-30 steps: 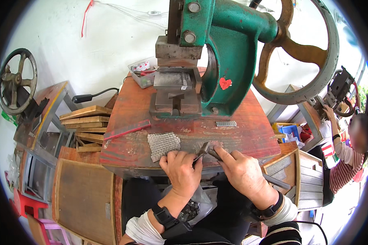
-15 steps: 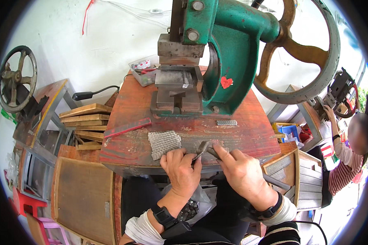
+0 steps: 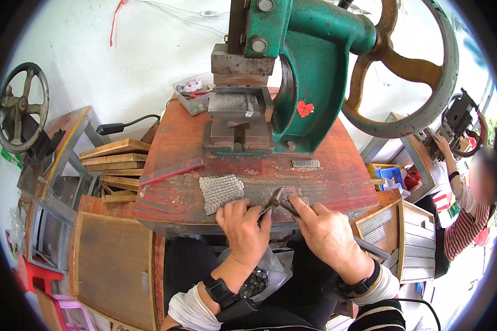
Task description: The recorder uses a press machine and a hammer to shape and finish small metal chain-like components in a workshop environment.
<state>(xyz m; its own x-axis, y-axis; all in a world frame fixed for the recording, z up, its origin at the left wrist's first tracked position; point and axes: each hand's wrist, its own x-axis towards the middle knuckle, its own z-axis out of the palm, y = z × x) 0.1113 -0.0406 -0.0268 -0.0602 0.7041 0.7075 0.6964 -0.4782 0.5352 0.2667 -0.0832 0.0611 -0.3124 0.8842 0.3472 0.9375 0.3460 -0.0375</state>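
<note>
My right hand [image 3: 331,234] is closed around a small hammer [image 3: 373,248], its dark handle sticking out below the palm and its narrow metal head [image 3: 276,197] up by my left fingertips. Thumb and fingers of my left hand [image 3: 242,229] pinch together at the table's front edge, against a small dark metal piece [image 3: 263,214] that is mostly hidden. Just beyond the left hand lies a sheet of silvery metal links [image 3: 222,193] in rows. A short strip of similar links [image 3: 305,163] rests farther back to the right.
A green hand press [image 3: 320,94] with a big wheel stands on the red-brown table [image 3: 171,138]. A red bar [image 3: 171,170] lies at left. Wooden trays flank me: one on the left [image 3: 113,265], one holding metal strips on the right [image 3: 378,226]. A person [image 3: 466,231] works at far right.
The hammer head has tilted more upright at my left fingertips. Both hands stay in nearly the same place.
</note>
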